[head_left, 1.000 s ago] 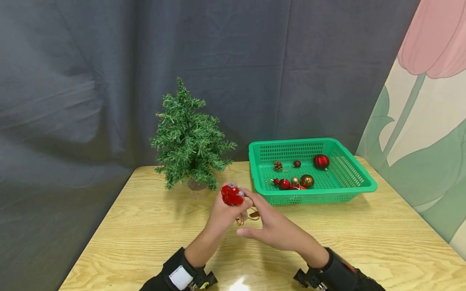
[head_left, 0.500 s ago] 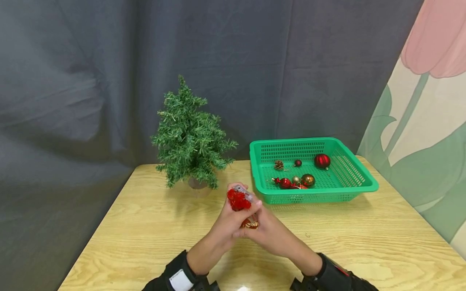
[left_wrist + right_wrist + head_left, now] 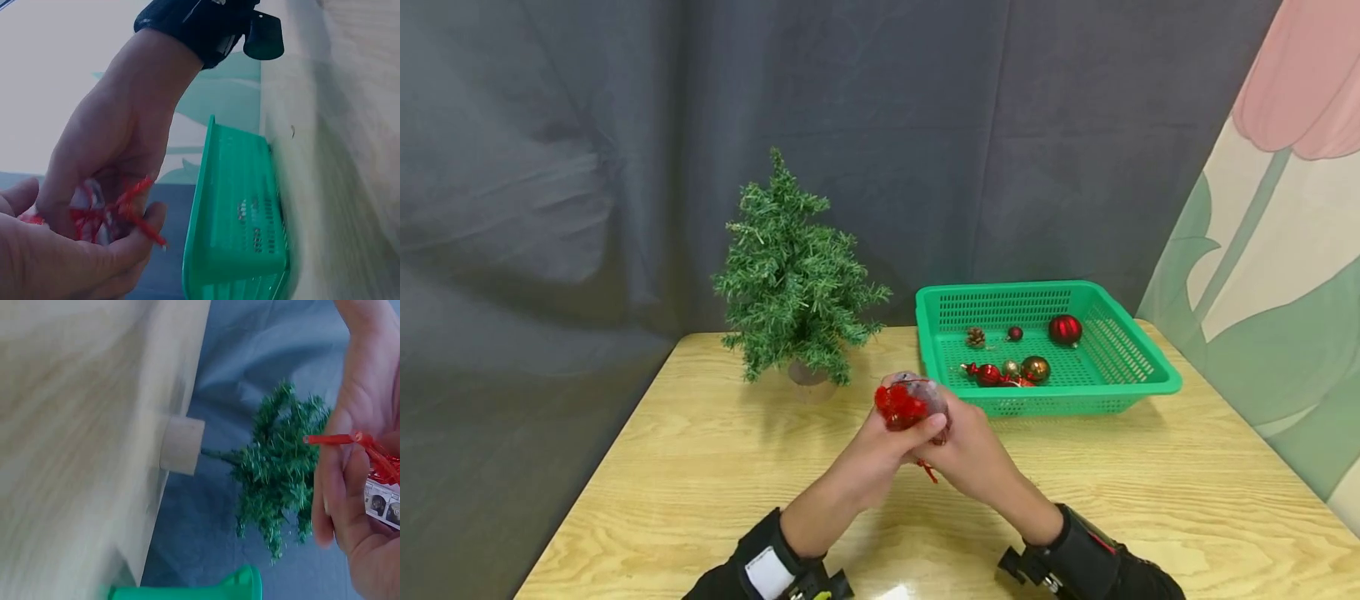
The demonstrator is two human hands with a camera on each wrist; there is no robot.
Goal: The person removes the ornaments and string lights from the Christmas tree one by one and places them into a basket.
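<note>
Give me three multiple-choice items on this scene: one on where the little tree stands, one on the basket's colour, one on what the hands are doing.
1. Where does the small tree stand?
A. Inside the basket
B. On the table, left of the basket
C. On the floor

2. What colour is the basket?
A. Green
B. Blue
C. White

3. What are the hands doing?
A. Both lie flat on the table
B. One reaches into the basket
C. Both hold a red ornament above the table

Answers:
1. B: its base sits on the wooden table, at the far edge, left of the basket.
2. A: its mesh walls and rim are bright green.
3. C: the left hand and the right hand meet around the red ornament, raised off the tabletop.
</note>
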